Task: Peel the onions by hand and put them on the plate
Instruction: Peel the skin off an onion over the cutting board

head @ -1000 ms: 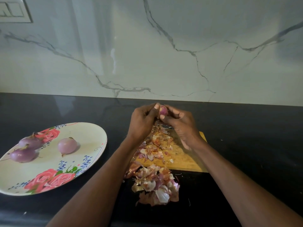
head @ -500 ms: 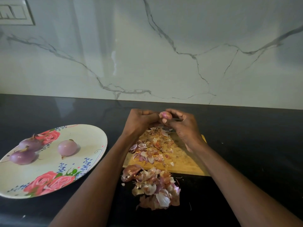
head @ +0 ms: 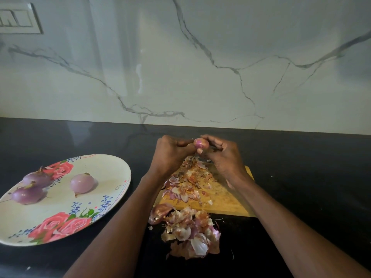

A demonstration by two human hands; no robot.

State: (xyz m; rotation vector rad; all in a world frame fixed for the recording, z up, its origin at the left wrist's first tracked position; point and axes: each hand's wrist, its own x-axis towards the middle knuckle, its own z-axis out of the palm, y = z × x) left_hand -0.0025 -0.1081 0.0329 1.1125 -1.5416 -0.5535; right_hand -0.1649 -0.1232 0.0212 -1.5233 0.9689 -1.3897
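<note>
Head view: a person's left hand [head: 170,152] and right hand [head: 222,155] meet above a wooden cutting board [head: 226,199], both curled around a small onion [head: 201,143] gripped between fingertips and thumbs, apparently to work off its remaining skin. The onion is held over the far end of the board, likely so that falling scraps land among the loose peels [head: 190,177] already scattered there. A larger heap of discarded skins [head: 188,233] lies on the black countertop [head: 301,177] just in front of the board. To the left, well apart from the hands, a floral plate [head: 112,171] carries three peeled onions [head: 82,183], which suggests the job is well advanced. A marble-patterned wall [head: 200,67] rises behind.
</note>
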